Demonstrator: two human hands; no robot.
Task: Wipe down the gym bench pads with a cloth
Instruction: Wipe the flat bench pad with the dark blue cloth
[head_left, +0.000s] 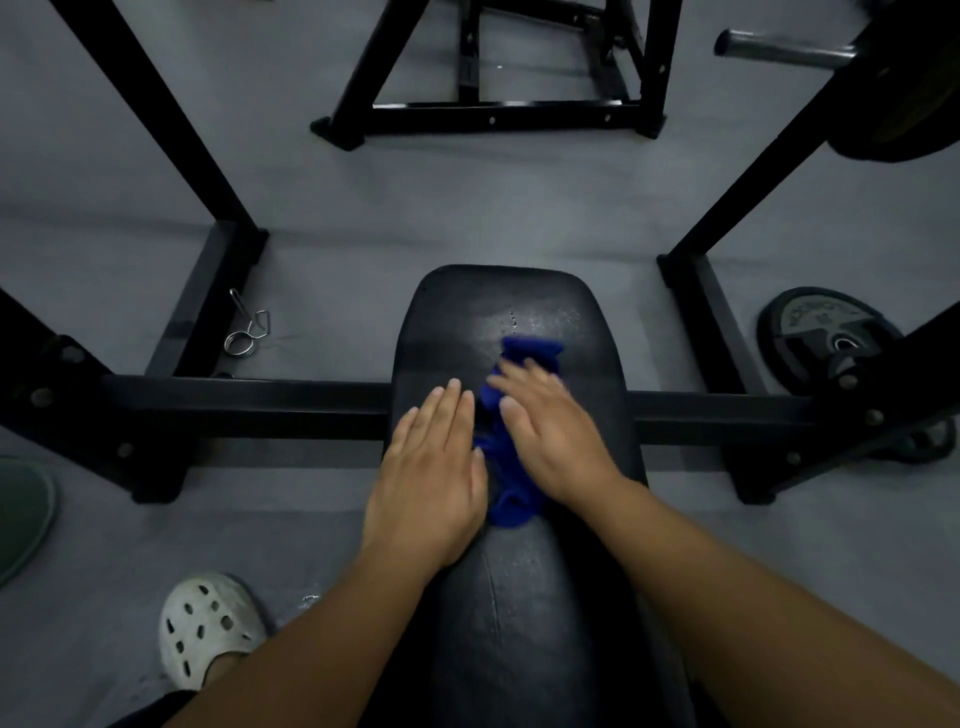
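Cloth (530, 351): blue, bunched, midway along the black bench pad (519, 296), pinned under the right hand (550, 431).
Right hand: fingers straight, pressing flat on the cloth; blurred.
Left hand (431, 467): fingers straight and together, flat on the pad, just beside the cloth.
Risk: nothing gripped, so a likely slide of the cloth off a side edge; speckled far end possibly missed.
Edges: rounded far end just beyond the cloth; narrow sides near both hands.
Room: open floor ahead; crossbar (249, 405) below, frame posts (156, 114) well apart.
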